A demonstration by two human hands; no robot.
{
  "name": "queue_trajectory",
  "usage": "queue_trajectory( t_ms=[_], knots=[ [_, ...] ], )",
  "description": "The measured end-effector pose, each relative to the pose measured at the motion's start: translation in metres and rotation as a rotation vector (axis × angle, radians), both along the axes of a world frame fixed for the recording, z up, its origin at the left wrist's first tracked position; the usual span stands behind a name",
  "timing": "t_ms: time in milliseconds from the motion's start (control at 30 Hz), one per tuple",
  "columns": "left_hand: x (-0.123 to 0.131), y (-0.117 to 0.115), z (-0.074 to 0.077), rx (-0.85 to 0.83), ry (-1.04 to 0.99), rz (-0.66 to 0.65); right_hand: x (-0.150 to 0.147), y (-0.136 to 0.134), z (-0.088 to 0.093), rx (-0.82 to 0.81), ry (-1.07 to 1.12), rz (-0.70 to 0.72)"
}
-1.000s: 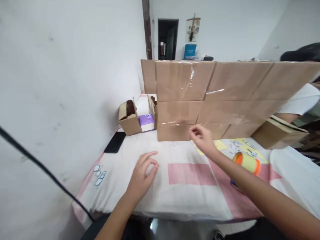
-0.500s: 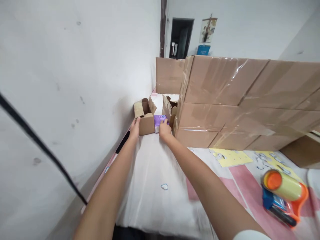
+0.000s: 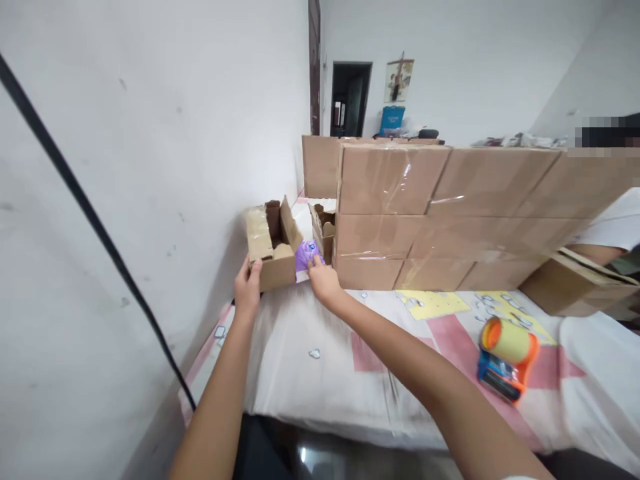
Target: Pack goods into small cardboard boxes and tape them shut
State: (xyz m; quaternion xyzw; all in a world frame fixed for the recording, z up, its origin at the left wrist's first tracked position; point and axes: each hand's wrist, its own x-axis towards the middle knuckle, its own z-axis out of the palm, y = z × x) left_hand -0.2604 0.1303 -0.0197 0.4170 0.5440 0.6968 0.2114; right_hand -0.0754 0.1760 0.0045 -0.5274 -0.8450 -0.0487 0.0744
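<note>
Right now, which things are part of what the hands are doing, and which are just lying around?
In hand:
- open cardboard box, held at its corner by the left hand
- purple packet, gripped by the right hand

Seemingly just lying about:
- tape dispenser, on the cloth
- blue container, at the back

Matt cardboard box (image 3: 278, 275) and crinkled, plastic-looking purple packet (image 3: 305, 255) near centre; glossy clear tape (image 3: 406, 167) on cardboard partition (image 3: 367, 237); creased cloth (image 3: 310, 393) below

There are one purple packet (image 3: 303, 256), one tape dispenser (image 3: 507, 352) and at least three cardboard boxes (image 3: 278, 274).
</note>
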Motion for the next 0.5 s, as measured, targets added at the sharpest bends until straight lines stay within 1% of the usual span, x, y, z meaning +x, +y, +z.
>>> queue_trajectory(
  t_ms=[67,133,200,267,300,367,433,500],
  knots=[
    [0.015,-0.042,-0.004,-0.013,-0.015,-0.004,0.02,-0.034,0.006,0.016,0.001,0.029],
    [0.033,-0.085,-0.012,-0.035,-0.012,-0.026,0.046,-0.07,0.008,0.02,-0.007,0.052],
    [0.051,-0.126,-0.02,-0.066,0.007,-0.077,0.077,-0.107,0.005,0.047,-0.034,0.079],
    [0.07,-0.159,-0.025,-0.096,0.03,-0.135,0.109,-0.143,0.0,0.097,-0.064,0.123],
    [0.08,-0.172,-0.026,-0.108,0.045,-0.163,0.124,-0.16,-0.002,0.124,-0.07,0.14],
    [0.101,-0.188,-0.024,-0.124,0.088,-0.225,0.151,-0.193,-0.008,0.154,-0.059,0.146],
    [0.124,-0.194,-0.017,-0.138,0.163,-0.286,0.171,-0.221,-0.013,0.137,-0.037,0.12],
    [0.148,-0.193,-0.005,-0.152,0.249,-0.33,0.186,-0.242,-0.018,0.066,-0.02,0.113]
  ],
)
